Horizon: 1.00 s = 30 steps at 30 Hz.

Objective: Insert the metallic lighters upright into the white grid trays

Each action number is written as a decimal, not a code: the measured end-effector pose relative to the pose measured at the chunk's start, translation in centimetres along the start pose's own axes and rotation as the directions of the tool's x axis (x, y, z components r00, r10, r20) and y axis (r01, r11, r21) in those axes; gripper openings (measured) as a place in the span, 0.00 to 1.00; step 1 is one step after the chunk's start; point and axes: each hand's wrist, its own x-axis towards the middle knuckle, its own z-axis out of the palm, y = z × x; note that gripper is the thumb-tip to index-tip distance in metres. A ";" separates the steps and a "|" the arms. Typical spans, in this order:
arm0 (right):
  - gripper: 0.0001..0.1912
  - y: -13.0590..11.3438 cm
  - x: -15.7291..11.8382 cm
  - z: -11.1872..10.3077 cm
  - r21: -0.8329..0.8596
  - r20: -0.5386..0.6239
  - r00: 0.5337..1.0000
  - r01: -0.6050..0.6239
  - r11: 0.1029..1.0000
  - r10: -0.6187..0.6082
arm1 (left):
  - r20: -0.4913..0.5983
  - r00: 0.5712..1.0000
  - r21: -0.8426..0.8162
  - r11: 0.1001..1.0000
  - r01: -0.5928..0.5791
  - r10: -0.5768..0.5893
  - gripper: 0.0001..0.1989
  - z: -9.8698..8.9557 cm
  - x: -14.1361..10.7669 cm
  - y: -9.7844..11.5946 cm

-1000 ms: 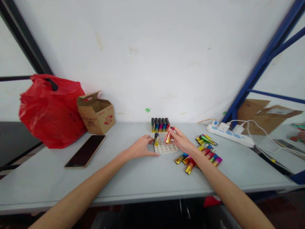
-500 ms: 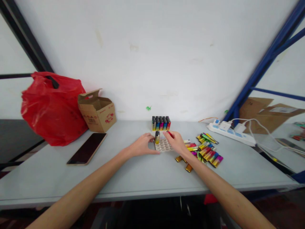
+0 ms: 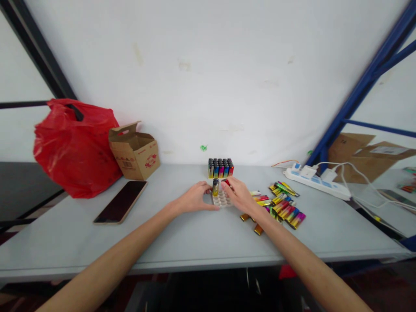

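My left hand (image 3: 194,198) spans the left end of a small white tray (image 3: 221,202) with rows of round hollows, its thumb along the front edge and its fingers at the far left. One or more yellowish lighters (image 3: 216,189) with black tops stand upright in the tray's left hollows. My right hand (image 3: 239,195) is closed on a red lighter (image 3: 228,183) over the tray, beside the standing ones; its lower end is hidden by the fingers. Behind the tray, a block of upright lighters (image 3: 221,169) stands in tight rows.
Loose lighters (image 3: 287,212) in several colours lie right of the tray, partly under my right forearm. A phone (image 3: 121,203), an open cardboard box (image 3: 134,154) and a red plastic bag (image 3: 76,149) are on the left. A power strip (image 3: 318,183) with plugs lies at the back right.
My right hand has brought the red lighter slightly left and down, closer to the lighters standing in the tray. The left hand stays at the tray's end.
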 end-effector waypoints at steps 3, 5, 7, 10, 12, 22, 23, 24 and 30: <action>0.23 0.1 -0.1 -0.2 -0.100 0.069 0.995 0.074 0.992 -0.067 | 0.005 1.000 0.011 1.000 0.000 0.000 0.31 0.1 0.0 -0.1; 0.24 0.3 -0.1 -0.1 -0.112 0.106 0.994 0.037 0.993 -0.025 | 0.007 1.000 0.020 1.000 0.002 -0.002 0.32 0.2 0.0 -0.1; 0.25 0.5 0.0 0.1 -0.090 0.109 0.994 -0.006 0.996 0.016 | 0.003 1.000 0.022 1.000 0.004 -0.004 0.32 0.2 0.0 -0.1; 0.23 1.0 0.1 0.5 -0.085 0.131 0.991 -0.002 0.996 0.013 | -0.005 1.000 0.018 1.000 0.014 -0.014 0.31 0.1 0.0 0.0; 0.21 1.2 0.1 0.7 -0.128 0.157 0.988 0.021 0.992 -0.001 | -0.005 1.000 0.021 1.000 0.017 -0.017 0.30 0.1 0.0 0.1; 0.20 0.3 -0.2 0.9 -0.447 0.239 0.971 0.112 0.887 -0.002 | 0.014 1.000 0.018 0.999 -0.028 0.028 0.29 0.0 0.1 0.0; 0.20 0.1 -0.3 0.8 -0.446 0.250 0.968 0.110 0.888 0.005 | 0.011 1.000 0.017 0.999 -0.028 0.028 0.29 0.0 0.0 -0.1; 0.20 0.0 -0.3 0.6 -0.429 0.254 0.967 0.105 0.897 0.008 | 0.009 1.000 0.018 1.000 -0.026 0.026 0.29 0.0 0.0 -0.1; 0.17 1.0 -0.2 -2.0 -0.317 0.132 0.991 0.024 0.948 0.019 | 0.018 1.000 0.007 1.000 -0.005 0.005 0.31 -0.2 0.0 0.0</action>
